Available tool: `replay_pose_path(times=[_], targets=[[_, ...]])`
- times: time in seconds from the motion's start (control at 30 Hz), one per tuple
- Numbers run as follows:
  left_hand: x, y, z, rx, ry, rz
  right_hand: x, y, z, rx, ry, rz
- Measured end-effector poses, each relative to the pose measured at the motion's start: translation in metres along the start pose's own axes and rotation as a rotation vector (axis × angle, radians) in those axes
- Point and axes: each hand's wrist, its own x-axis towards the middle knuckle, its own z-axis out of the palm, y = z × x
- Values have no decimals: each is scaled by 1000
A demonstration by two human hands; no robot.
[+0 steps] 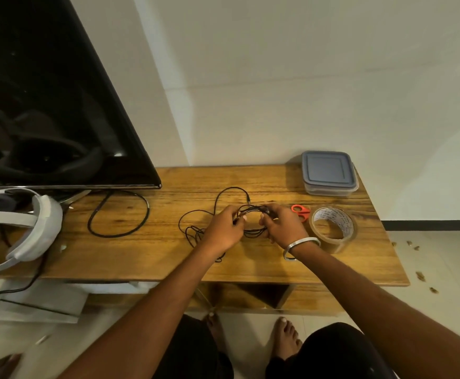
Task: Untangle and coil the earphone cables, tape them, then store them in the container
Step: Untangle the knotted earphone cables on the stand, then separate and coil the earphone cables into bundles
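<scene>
Two bare forearms reach out from the bottom edge over the wood-grain counter [250, 263], a long slab with a dark streaky pattern. The left hand [224, 228] has its fingers curled round one end of a small bundle of thin black earphone cables [254, 218]; the right hand [283, 224], a smooth metal bangle [299, 246] at its wrist, pinches the other end. Between the hands the bundle forms a flattened oval coil, its long axis running left to right across the counter. Loose strands trail off leftward and toward the wall in slack loops, lying on the wood. Just right of the right hand stands a roll of clear glossy tape [332, 228], with orange-handled scissors [301, 210] beside it. Farther back at the right corner sits a square translucent plastic container [330, 172] with a grey-blue lid on.
</scene>
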Motion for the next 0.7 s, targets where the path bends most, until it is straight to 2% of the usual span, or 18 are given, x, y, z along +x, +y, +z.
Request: replay_pose_path(times=[0.13, 0.3, 0.5, 0.7], targets=[[-1, 11, 7, 145, 75, -5, 4, 8, -3, -116, 29, -6], [8, 21, 18, 212, 140, 12, 14, 10, -10, -321, 54, -4], [31, 26, 26, 68, 140, -42, 42, 6, -20, -479, 77, 10], [55, 30, 37, 17, 178, 5, 78, 11, -30, -585, 68, 82]])
